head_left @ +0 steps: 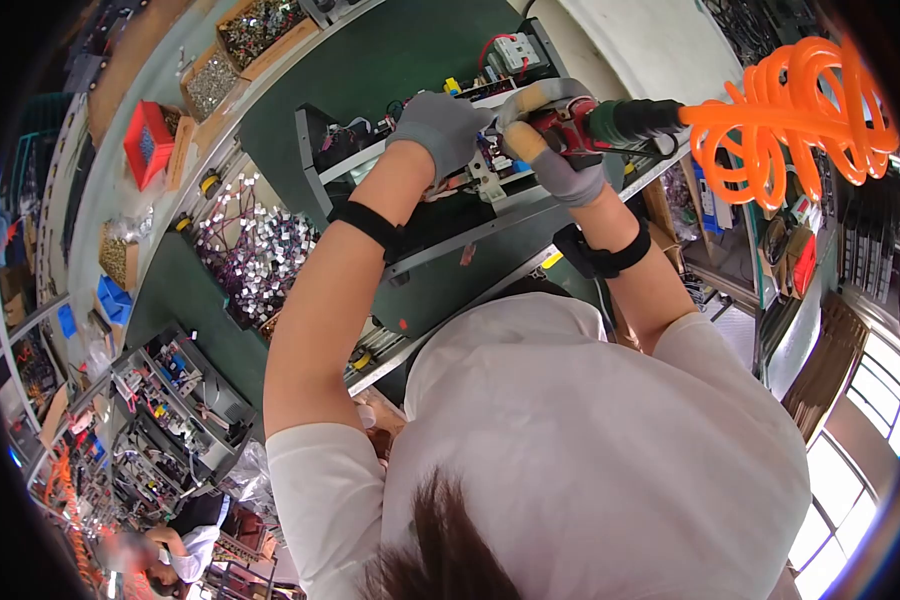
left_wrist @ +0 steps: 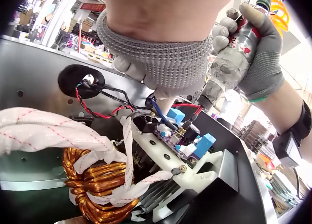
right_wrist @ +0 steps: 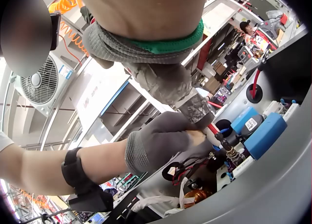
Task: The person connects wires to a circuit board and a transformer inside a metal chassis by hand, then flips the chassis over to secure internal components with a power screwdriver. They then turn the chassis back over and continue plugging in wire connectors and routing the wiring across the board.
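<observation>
My right hand (head_left: 555,150) in a grey glove grips a tape-wrapped air screwdriver (head_left: 620,120) fed by an orange coiled hose (head_left: 790,110). The tool points down into an open metal chassis (head_left: 310,150) on the green bench. My gloved left hand (head_left: 440,130) sits right beside it, fingers curled about the tool's nose (right_wrist: 197,112) over the circuit board (left_wrist: 187,138). The board carries blue components (right_wrist: 263,131) and red, black and blue wires. A copper coil (left_wrist: 95,182) with white-sleeved leads lies in front of it. The bit's tip is hidden behind my left hand (right_wrist: 165,141).
Cardboard boxes of small parts (head_left: 260,30) and a red bin (head_left: 148,140) line the bench's far left. A heap of small wired parts (head_left: 255,250) lies near my left elbow. More open chassis (head_left: 180,390) stand lower left, by another person (head_left: 185,545).
</observation>
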`<control>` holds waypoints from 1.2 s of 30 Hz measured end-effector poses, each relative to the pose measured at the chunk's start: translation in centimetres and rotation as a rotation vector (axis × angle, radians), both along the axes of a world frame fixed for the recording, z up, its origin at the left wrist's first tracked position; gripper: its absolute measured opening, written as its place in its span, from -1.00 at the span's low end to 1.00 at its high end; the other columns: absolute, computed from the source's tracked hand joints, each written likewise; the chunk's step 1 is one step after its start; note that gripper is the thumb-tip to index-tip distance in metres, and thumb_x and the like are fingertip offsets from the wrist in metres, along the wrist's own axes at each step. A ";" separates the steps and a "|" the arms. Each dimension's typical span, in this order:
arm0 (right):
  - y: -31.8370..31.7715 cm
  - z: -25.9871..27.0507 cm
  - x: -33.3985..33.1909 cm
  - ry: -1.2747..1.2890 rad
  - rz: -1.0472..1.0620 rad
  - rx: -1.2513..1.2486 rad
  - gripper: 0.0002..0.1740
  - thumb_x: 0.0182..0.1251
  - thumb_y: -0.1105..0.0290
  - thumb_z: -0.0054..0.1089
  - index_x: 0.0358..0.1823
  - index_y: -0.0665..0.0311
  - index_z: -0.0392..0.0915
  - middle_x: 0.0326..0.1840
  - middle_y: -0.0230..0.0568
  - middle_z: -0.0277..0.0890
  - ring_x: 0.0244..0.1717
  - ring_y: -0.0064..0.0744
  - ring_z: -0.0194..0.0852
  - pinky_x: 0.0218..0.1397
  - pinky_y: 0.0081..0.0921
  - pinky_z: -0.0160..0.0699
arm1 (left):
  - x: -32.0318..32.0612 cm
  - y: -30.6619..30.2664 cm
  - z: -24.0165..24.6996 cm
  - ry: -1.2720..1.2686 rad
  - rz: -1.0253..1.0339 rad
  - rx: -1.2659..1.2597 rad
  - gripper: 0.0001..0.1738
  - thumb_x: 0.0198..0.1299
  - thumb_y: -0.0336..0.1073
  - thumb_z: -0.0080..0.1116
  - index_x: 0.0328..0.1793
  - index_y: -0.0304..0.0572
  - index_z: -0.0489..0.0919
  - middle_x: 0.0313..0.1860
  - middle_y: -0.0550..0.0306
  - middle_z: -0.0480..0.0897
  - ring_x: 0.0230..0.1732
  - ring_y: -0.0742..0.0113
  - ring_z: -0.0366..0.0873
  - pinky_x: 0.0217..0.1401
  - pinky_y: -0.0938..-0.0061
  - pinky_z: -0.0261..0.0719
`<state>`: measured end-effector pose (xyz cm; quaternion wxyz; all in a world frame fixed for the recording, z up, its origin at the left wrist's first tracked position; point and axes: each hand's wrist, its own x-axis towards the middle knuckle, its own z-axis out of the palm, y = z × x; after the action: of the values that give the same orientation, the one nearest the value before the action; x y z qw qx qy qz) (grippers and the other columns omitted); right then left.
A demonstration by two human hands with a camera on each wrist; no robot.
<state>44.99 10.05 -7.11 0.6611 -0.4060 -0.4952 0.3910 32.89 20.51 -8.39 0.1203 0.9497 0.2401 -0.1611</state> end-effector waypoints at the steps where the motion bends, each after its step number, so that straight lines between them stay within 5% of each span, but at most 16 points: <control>1: 0.0 0.0 -0.1 -0.006 -0.014 -0.011 -0.68 -0.02 0.64 0.26 -0.20 0.29 0.43 -0.37 -0.30 0.47 -0.36 -0.55 0.44 -0.29 -0.58 0.47 | 0.0 0.0 -0.1 -0.008 0.003 -0.009 -0.67 0.03 -0.31 0.06 -0.04 0.13 0.59 -0.23 0.11 0.65 -0.17 0.11 0.63 -0.10 0.25 0.55; 8: 0.1 -0.2 -0.5 -0.133 -0.078 -0.051 -0.68 0.00 0.66 0.24 -0.20 0.29 0.39 -0.42 -0.28 0.46 -0.43 -0.53 0.46 -0.33 -0.58 0.47 | -0.2 0.4 -0.3 -0.003 0.007 -0.057 -0.67 0.01 -0.31 0.08 -0.04 0.10 0.59 -0.23 0.12 0.66 -0.16 0.13 0.63 -0.13 0.27 0.56; 11: -0.1 -0.8 -0.9 -0.104 -0.100 -0.078 -0.68 0.01 0.65 0.23 -0.20 0.30 0.37 -0.42 -0.26 0.47 -0.42 -0.53 0.47 -0.33 -0.57 0.48 | -0.4 0.5 -1.6 -0.145 -0.010 -0.017 -0.80 0.03 -0.28 0.03 -0.22 0.04 0.61 -0.34 0.03 0.65 -0.27 0.04 0.61 -0.22 0.24 0.56; 21: -0.1 -1.0 -0.4 -0.059 -0.033 -0.067 -0.73 0.07 0.68 0.17 -0.19 0.32 0.39 -0.32 -0.22 0.50 -0.27 -0.49 0.50 -0.19 -0.52 0.53 | -0.8 -0.2 -1.6 -0.073 0.035 -0.021 -0.67 0.02 -0.30 0.08 -0.03 0.15 0.57 -0.22 0.04 0.64 -0.15 0.09 0.61 -0.14 0.29 0.56; 23: 0.0 -0.6 -0.6 0.031 -0.070 -0.053 -0.72 0.06 0.69 0.17 -0.19 0.32 0.39 -0.31 -0.20 0.50 -0.30 -0.50 0.48 -0.18 -0.53 0.53 | -2.0 -0.8 -2.7 -0.566 0.352 -0.171 -0.66 0.05 -0.33 0.08 0.01 0.15 0.55 -0.15 0.00 0.61 -0.13 0.12 0.59 -0.09 0.37 0.54; 24: 0.0 -0.7 -0.4 -0.022 -0.104 -0.014 -0.70 0.08 0.70 0.15 -0.15 0.32 0.36 -0.29 -0.15 0.49 -0.32 -0.48 0.48 -0.21 -0.51 0.55 | -2.3 -1.6 -0.8 -0.639 0.585 -0.399 -0.69 0.13 -0.31 0.03 0.03 -0.10 0.49 -0.07 0.07 0.60 -0.10 0.11 0.58 -0.03 0.35 0.51; 25: -0.2 -0.5 -0.1 -0.024 -0.117 -0.003 -0.70 0.08 0.70 0.15 -0.15 0.32 0.36 -0.29 -0.15 0.49 -0.32 -0.48 0.48 -0.21 -0.51 0.55 | -2.5 -2.0 -0.8 -0.642 0.568 -0.394 -0.69 0.13 -0.31 0.03 0.03 -0.10 0.49 -0.07 0.07 0.60 -0.10 0.11 0.58 -0.03 0.35 0.51; 27: -0.9 1.0 -0.2 0.185 -0.031 0.030 -0.69 0.09 0.71 0.11 -0.13 0.33 0.33 -0.29 -0.10 0.50 -0.32 -0.44 0.49 -0.26 -0.48 0.56 | -3.1 -3.1 -2.4 -1.123 1.050 -0.851 -0.67 0.14 -0.45 -0.02 0.07 -0.24 0.45 -0.12 0.07 0.58 -0.15 0.24 0.58 -0.09 0.46 0.50; 28: -1.3 2.3 -0.3 0.243 -0.031 0.002 -0.69 0.11 0.70 0.08 -0.12 0.32 0.32 -0.32 -0.08 0.49 -0.34 -0.40 0.49 -0.30 -0.47 0.56 | -3.6 -3.6 -3.2 -1.118 1.033 -0.861 -0.67 0.14 -0.45 -0.02 0.07 -0.24 0.45 -0.12 0.07 0.58 -0.15 0.24 0.58 -0.09 0.46 0.50; 30: -1.6 3.6 -0.4 0.243 -0.106 0.054 -0.71 0.12 0.69 0.07 -0.12 0.32 0.32 -0.33 -0.08 0.49 -0.35 -0.40 0.49 -0.30 -0.46 0.55 | -4.4 -5.0 -3.8 -0.941 1.227 -1.407 -0.69 0.15 -0.58 -0.07 0.05 -0.35 0.44 -0.13 0.07 0.56 -0.19 0.37 0.53 -0.11 0.59 0.51; 33: -1.6 4.9 0.5 0.171 -0.178 0.153 -0.74 0.13 0.65 0.04 -0.13 0.31 0.33 -0.36 -0.08 0.47 -0.38 -0.35 0.47 -0.27 -0.37 0.54 | -4.0 -8.3 -2.9 -1.144 1.096 -1.423 -0.68 0.16 -0.65 -0.11 0.04 -0.33 0.45 -0.17 0.09 0.55 -0.24 0.43 0.51 -0.13 0.65 0.53; 36: -2.4 6.0 1.1 0.376 -0.191 0.228 -0.82 0.16 0.58 -0.03 -0.18 0.31 0.34 -0.41 -0.09 0.41 -0.38 -0.25 0.42 -0.24 -0.25 0.49 | -3.2 -9.8 -2.8 -1.194 1.101 -1.300 -0.66 0.12 -0.63 0.01 0.04 -0.27 0.42 -0.23 0.15 0.52 -0.22 0.46 0.52 -0.10 0.62 0.55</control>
<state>46.09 7.68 -1.07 0.8172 -0.2939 -0.3637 0.3370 29.71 10.66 -11.19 0.7650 0.3859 0.4088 0.3141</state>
